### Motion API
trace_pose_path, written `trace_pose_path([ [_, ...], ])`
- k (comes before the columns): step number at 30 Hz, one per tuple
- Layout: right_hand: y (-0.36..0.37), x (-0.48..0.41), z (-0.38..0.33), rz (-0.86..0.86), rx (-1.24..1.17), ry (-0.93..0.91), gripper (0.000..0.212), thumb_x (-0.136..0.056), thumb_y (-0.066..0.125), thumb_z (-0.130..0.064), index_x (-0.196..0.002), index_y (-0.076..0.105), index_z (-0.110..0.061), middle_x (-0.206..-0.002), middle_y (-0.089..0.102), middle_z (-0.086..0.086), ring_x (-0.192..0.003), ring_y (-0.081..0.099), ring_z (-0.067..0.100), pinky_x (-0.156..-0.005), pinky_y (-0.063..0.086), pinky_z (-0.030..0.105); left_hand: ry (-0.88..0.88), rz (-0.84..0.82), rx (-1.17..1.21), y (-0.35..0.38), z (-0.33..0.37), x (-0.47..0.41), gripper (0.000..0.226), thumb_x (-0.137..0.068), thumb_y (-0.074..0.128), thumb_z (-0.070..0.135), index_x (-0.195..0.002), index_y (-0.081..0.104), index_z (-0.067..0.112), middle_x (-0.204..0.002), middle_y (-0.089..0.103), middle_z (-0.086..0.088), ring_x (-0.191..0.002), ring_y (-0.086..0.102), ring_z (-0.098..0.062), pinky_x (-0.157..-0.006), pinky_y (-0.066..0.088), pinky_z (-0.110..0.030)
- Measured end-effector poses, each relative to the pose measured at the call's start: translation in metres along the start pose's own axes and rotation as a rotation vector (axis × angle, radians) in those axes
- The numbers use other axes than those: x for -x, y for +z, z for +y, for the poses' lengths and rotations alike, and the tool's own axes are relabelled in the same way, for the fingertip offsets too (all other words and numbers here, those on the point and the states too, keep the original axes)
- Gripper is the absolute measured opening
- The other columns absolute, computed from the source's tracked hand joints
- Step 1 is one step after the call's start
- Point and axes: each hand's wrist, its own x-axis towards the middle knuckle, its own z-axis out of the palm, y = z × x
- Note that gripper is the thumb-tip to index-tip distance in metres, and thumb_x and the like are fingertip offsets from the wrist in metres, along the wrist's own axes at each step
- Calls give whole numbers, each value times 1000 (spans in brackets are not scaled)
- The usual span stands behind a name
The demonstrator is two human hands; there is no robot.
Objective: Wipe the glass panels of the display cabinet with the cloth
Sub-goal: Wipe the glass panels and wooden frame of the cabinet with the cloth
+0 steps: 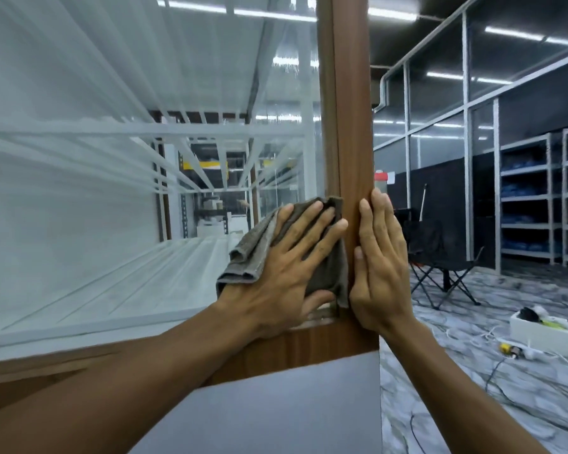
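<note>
The display cabinet fills the left of the head view, with a large glass panel set in a brown wooden frame. A grey-brown cloth lies flat on the glass at its lower right corner. My left hand presses the cloth against the glass with fingers spread. My right hand rests flat on the right side of the wooden corner post, fingers straight, holding nothing.
White shelves show inside the cabinet. To the right are a black folding chair, a white box with tools, cables on the marble-patterned floor, and metal shelving along a glass partition.
</note>
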Motion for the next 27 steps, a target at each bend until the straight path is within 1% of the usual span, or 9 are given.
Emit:
trace_pose_path([
  [5, 0, -44, -11, -17, 5, -114, 62, -97, 35, -16, -157, 31, 1, -168, 24, 17, -160, 12, 28, -130, 13, 50, -75, 103, -18, -13, -21, -34, 89, -96, 47, 52, -165, 13, 7, -174, 7, -13, -162, -2, -27, -131, -2, -51],
  [8, 4, -90, -14, -25, -2, -102, 60, -102, 32, -19, -159, 28, -2, -170, 20, 12, -160, 10, 24, -131, 9, 48, -177, 164, -46, -32, -54, -78, 82, -101, 35, 49, -166, 4, 8, -174, -2, -12, -162, -8, -25, -130, -9, -47],
  [11, 2, -150, -13, -38, -11, -58, 61, -104, 29, -26, -161, 22, -6, -172, 14, 8, -160, 5, 17, -131, 6, 45, -205, 158, -25, -56, -88, -136, 76, -103, 23, 44, -166, -4, 11, -174, -10, -9, -160, -16, -21, -129, -15, -44],
  [14, -1, -215, -10, -51, -1, -67, 61, -105, 26, -29, -162, 20, -8, -172, 11, 7, -160, 3, 14, -131, 8, 48, -235, 155, -16, -79, -117, -185, 76, -100, 12, 45, -164, -9, 12, -173, -14, -9, -159, -19, -20, -128, -16, -45],
  [17, -3, -275, -4, -54, 32, -92, 61, -106, 26, -29, -162, 19, -6, -172, 11, 8, -161, 4, 18, -130, 8, 51, -260, 204, -9, -103, -147, -229, 77, -98, 18, 41, -164, -7, 12, -174, -10, -10, -160, -17, -22, -129, -14, -46],
  [19, -5, -313, -1, -48, 63, -114, 61, -106, 26, -28, -162, 21, -6, -172, 11, 9, -161, 4, 21, -130, 9, 54, -268, 193, -27, -119, -169, -257, 78, -98, 22, 40, -165, -6, 12, -173, -11, -9, -160, -17, -22, -127, -17, -44],
  [21, -7, -347, 2, -44, 80, -145, 61, -105, 27, -27, -162, 20, -5, -172, 11, 10, -161, 4, 23, -129, 9, 55, -271, 167, -52, -135, -189, -283, 79, -96, 18, 41, -165, -8, 12, -173, -13, -9, -160, -19, -21, -126, -19, -41],
  [24, -8, -386, 2, -32, 67, -148, 60, -105, 29, -25, -161, 22, -5, -172, 14, 9, -161, 5, 21, -129, 9, 53, -300, 155, -48, -155, -213, -319, 79, -95, 13, 42, -165, -10, 14, -173, -15, -6, -159, -22, -18, -128, -17, -44],
  [27, -10, -407, 3, -36, 13, -151, 60, -104, 33, -20, -160, 23, -2, -172, 15, 11, -161, 7, 26, -130, 10, 53, -347, 196, 19, -165, -217, -338, 83, -92, 19, 42, -166, -4, 11, -173, -10, -5, -160, -16, -19, -129, -13, -43],
])
